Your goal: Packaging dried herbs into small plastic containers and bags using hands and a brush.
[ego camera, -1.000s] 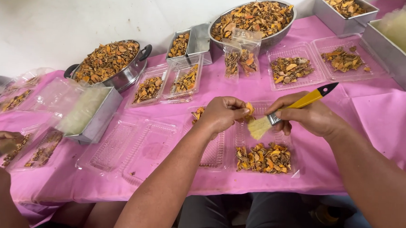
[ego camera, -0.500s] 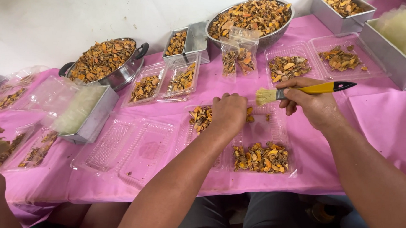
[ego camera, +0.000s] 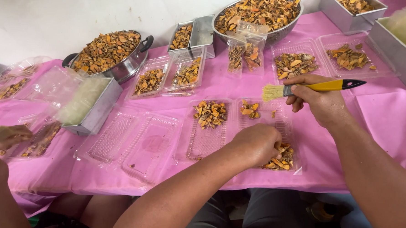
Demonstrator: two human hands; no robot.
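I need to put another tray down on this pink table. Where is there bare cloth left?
Bare pink cloth lies right of the right hand holding the brush, below the steel box. A smaller strip runs between the clear trays and the table's near edge. The centre and back are crowded with trays and bowls.

We see a matt pink cloth [ego camera: 385,117] over the table, smooth with faint creases. The open trays [ego camera: 138,141] lying on it are thin clear plastic, glossy and ribbed at the bottom. The dried pieces [ego camera: 210,113] in them look rough, dull and brittle, orange and brown. Our right hand [ego camera: 320,103] holds a brush [ego camera: 313,88] with a glossy yellow and black plastic handle, a metal band and soft pale bristles. The pot [ego camera: 112,57] and the big bowl [ego camera: 262,14] are shiny metal; the square tins [ego camera: 96,109] are duller brushed metal. The small bags [ego camera: 245,45] are clear, crinkled, glossy plastic film.
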